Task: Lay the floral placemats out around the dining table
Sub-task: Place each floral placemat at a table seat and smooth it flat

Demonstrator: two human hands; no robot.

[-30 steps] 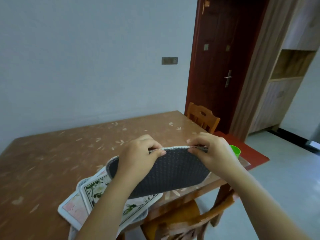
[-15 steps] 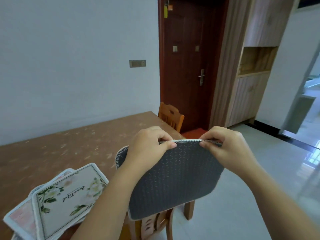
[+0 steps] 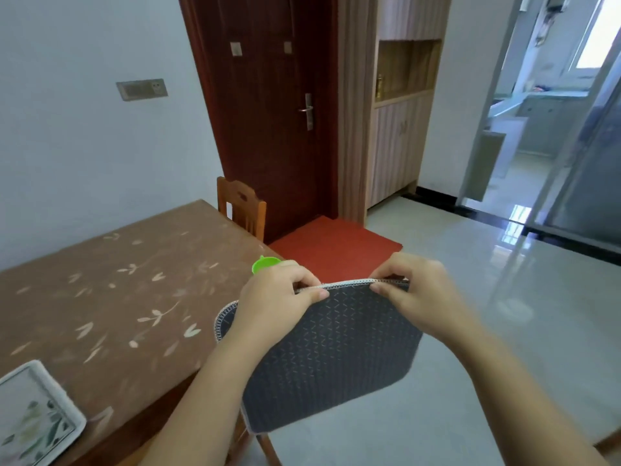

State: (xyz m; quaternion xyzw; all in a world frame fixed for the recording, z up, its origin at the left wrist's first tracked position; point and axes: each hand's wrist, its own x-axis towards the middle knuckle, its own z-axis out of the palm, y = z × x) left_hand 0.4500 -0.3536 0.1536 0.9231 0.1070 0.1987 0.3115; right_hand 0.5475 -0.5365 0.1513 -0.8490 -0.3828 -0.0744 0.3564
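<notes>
Wooden chair (image 3: 242, 206) at far end of the worktop, back upright, pushed in close. Small green cup (image 3: 263, 264) near the worktop's right edge, partly hidden. Dark red door (image 3: 268, 112), shut, metal lever handle (image 3: 307, 111) on its right side. Red mat (image 3: 334, 252) on floor before the door. Grey switch plate (image 3: 141, 89) on the white wall (image 3: 84, 156), left of door. Striped wood cabinet (image 3: 398, 129) right of door, open niche above. Glossy pale tile floor (image 3: 504, 297). Glass sliding door (image 3: 571, 146) far right; room beyond blurred.
</notes>
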